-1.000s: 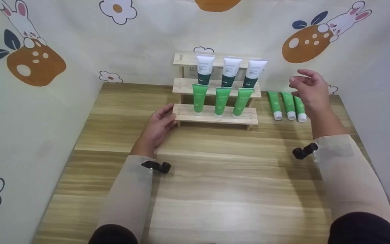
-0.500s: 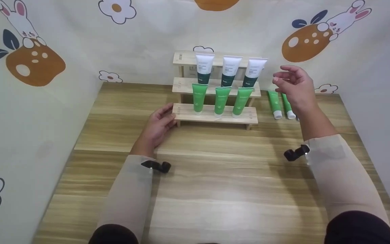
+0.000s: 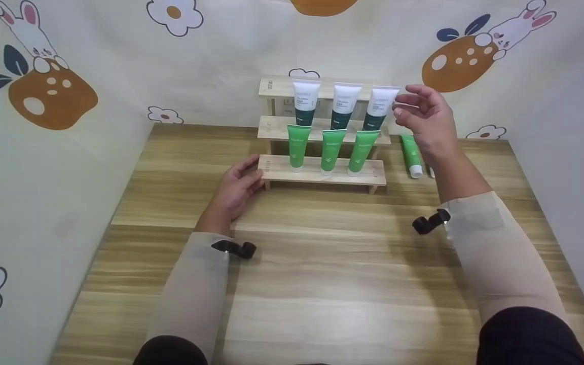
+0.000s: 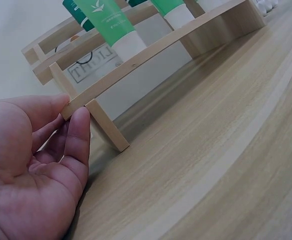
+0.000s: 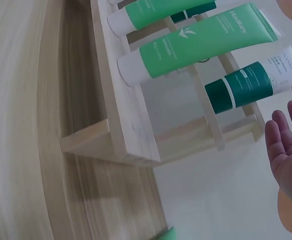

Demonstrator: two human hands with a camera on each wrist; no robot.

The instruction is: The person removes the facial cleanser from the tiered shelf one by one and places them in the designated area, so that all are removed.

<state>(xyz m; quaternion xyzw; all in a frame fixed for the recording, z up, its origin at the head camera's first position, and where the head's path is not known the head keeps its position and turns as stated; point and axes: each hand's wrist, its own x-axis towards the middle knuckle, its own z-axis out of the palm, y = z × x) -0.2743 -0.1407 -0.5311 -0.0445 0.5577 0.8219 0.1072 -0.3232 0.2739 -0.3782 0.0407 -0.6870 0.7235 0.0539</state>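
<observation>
My left hand (image 3: 238, 190) pinches pale three-tier wooden rack (image 3: 277, 170) — brace firmly; right hand (image 3: 431, 125), fingers loosely spread, beside rightmost white-and-dark-green plastic tube (image 3: 380, 104) — touch lightly.

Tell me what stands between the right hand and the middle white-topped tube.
The rightmost white-topped tube stands there, between the right hand and the middle white-topped tube, as the head view shows.
</observation>
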